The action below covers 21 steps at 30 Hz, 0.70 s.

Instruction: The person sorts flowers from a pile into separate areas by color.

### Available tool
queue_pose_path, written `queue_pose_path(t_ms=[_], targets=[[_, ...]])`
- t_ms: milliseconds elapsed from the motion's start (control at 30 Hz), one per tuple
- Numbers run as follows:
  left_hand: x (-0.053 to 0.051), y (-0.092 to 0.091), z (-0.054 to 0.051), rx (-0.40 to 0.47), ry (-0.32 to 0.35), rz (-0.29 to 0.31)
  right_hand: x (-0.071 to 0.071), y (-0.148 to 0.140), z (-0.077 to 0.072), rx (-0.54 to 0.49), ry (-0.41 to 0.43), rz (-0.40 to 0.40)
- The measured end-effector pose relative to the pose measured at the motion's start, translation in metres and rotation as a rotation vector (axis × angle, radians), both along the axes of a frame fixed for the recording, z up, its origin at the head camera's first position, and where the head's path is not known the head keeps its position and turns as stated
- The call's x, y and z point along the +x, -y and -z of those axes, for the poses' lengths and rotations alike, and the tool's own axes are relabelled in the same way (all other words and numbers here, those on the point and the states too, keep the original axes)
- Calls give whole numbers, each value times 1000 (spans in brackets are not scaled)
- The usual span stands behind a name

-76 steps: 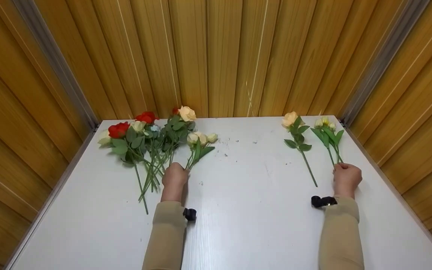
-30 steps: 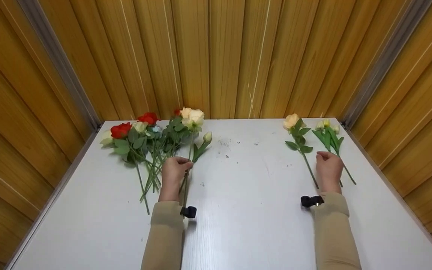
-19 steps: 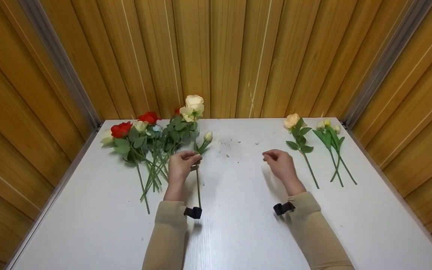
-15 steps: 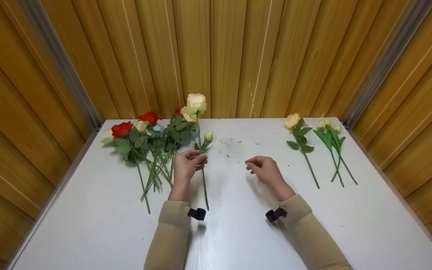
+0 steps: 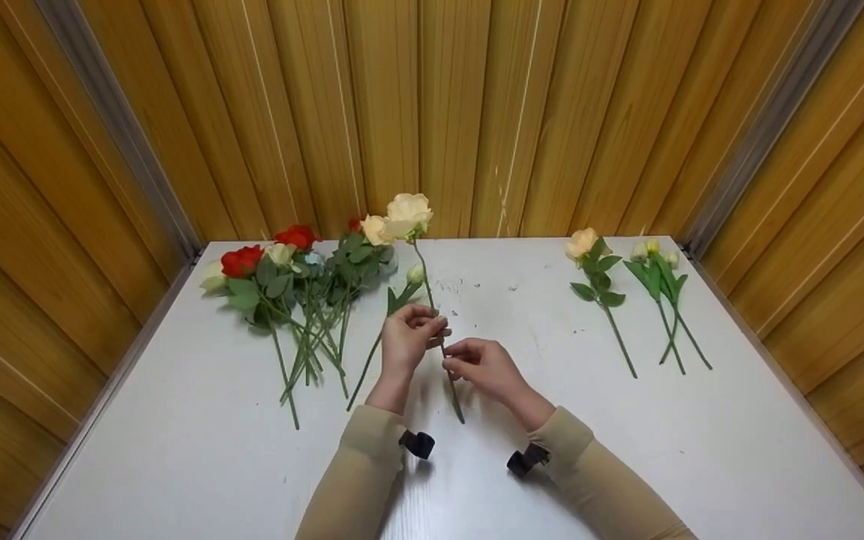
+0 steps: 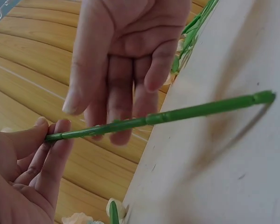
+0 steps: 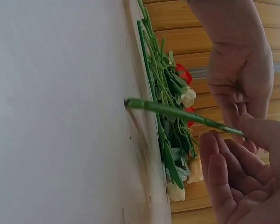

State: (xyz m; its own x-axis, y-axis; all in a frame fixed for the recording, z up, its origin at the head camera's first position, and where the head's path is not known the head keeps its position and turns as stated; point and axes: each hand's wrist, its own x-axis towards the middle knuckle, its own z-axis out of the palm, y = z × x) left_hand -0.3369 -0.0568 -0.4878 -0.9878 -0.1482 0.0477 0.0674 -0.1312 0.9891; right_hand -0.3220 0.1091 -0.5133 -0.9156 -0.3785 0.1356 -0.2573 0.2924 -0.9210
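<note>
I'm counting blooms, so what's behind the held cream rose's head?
Behind the cream rose: a peach rose, its left side showing, and wooden panels. Anything fully covered cannot be seen.

Left grip point(image 5: 403, 343) pinches a cream rose stem point(image 5: 457, 403); right grip point(image 5: 490, 367) hovers close.

On the table point(image 5: 139, 420), before a wall point(image 5: 447, 112), a flower heap point(image 5: 312, 289) lies left, and a rose point(image 5: 593, 262) lies right, left of some tulips point(image 5: 655, 277). Between them, the left hand point(image 5: 408, 337) holds a flower point(image 5: 409, 216), right of a lone bud point(image 5: 415, 274).
</note>
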Motion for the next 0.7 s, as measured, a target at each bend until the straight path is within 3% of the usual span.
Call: queue_pose_path(t_ms=[200, 367, 700], targets=[[3, -10, 2, -16, -1, 35, 4, 1, -3, 43, -72, 69], [1, -2, 2, -177, 19, 63, 0, -7, -7, 87, -86, 95], [-3, 36, 3, -646, 118, -137, -28, -51, -20, 204, -44, 362]])
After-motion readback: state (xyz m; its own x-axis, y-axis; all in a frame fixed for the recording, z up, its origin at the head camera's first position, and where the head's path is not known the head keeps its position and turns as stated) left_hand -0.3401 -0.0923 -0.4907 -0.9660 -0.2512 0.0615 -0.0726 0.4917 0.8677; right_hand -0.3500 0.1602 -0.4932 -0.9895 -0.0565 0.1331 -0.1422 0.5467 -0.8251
